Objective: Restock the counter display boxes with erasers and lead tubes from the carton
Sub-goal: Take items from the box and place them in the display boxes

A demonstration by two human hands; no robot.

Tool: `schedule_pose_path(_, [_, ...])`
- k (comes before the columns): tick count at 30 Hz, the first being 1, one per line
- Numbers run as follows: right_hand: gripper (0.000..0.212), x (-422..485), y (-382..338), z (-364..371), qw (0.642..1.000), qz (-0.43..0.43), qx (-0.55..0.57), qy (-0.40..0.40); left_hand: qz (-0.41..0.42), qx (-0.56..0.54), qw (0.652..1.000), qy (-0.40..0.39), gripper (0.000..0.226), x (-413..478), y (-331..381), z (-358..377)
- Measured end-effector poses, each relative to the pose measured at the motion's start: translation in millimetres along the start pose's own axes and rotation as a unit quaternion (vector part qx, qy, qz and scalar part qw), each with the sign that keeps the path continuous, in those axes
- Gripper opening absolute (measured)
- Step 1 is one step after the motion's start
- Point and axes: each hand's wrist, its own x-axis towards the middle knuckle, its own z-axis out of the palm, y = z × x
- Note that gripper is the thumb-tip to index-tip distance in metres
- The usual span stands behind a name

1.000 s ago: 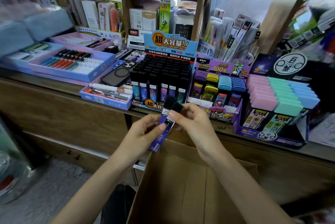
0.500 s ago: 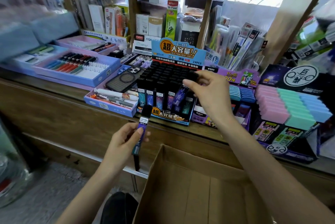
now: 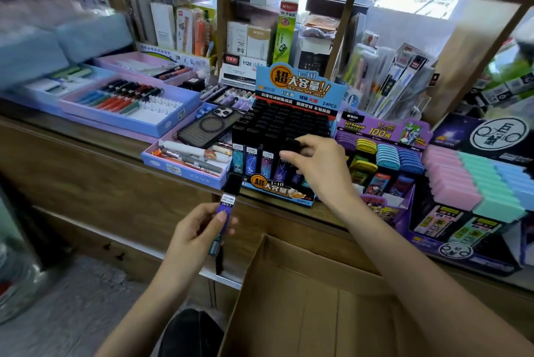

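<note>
My left hand (image 3: 196, 231) grips a purple lead tube (image 3: 226, 206) with a black cap, upright, in front of the counter edge. My right hand (image 3: 318, 164) pinches the black cap of another lead tube (image 3: 290, 145) and holds it at the front row of the blue lead display box (image 3: 277, 186), which is packed with black-capped tubes. The brown carton (image 3: 303, 307) stands open below my hands. To the right are a purple box of small erasers (image 3: 384, 160) and a box of pastel erasers (image 3: 474, 183).
A blue tray (image 3: 185, 165) with pens and a phone lies left of the lead box. Lilac pen trays (image 3: 127, 105) fill the left counter. Shelves with stationery rise behind. The wooden counter edge (image 3: 121, 151) runs across, with grey floor at lower left.
My right hand carried one lead tube from in front of me up to the display box and lowered it to the front row. My left hand keeps the other tube, slightly lower.
</note>
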Motion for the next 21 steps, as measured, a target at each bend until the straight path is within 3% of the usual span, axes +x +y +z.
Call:
schedule_pose_path(4, [0.025, -0.7, 0.0, 6.8, 0.997, -0.018, -0.075, 0.016, 0.005, 0.005, 1.000, 0.001, 0.016, -0.2, 1.6, 3.8])
schedule_pose_path(9, [0.057, 2.6, -15.0, 2.6, 0.962, -0.057, -0.265, -0.026, 0.011, 0.011, 1.000, -0.018, 0.016, -1.3, 7.2, 9.8])
schedule_pose_path(12, [0.056, -5.7, -13.2, -5.6, 0.959, -0.039, -0.273, -0.056, 0.023, 0.007, 0.999, -0.021, 0.015, -1.0, 13.0, 14.1])
schedule_pose_path(13, [0.051, -11.3, -10.3, -9.3, 0.971, -0.036, -0.229, -0.064, 0.029, 0.004, 0.999, -0.024, 0.015, -0.4, 15.0, 16.2])
schedule_pose_path(15, [0.035, -29.7, -6.9, -16.0, 0.997, -0.011, -0.031, -0.076, 0.039, -0.001, 0.999, -0.036, 0.015, 1.5, 19.2, 22.4])
schedule_pose_path(17, [0.018, -48.9, -4.3, -16.8, 0.984, 0.014, 0.153, -0.087, 0.050, -0.004, 0.997, -0.051, 0.015, 4.4, 23.4, 31.9])
schedule_pose_path(19, [0.005, -63.5, 1.1, -11.4, 0.972, 0.018, 0.220, -0.083, 0.062, -0.002, 0.996, -0.066, 0.015, 6.1, 27.3, 44.6])
schedule_pose_path(21, [0.013, -71.9, 5.6, -7.3, 0.975, 0.007, 0.214, -0.059, 0.069, 0.008, 0.994, -0.080, 0.014, 5.3, 28.4, 56.8])
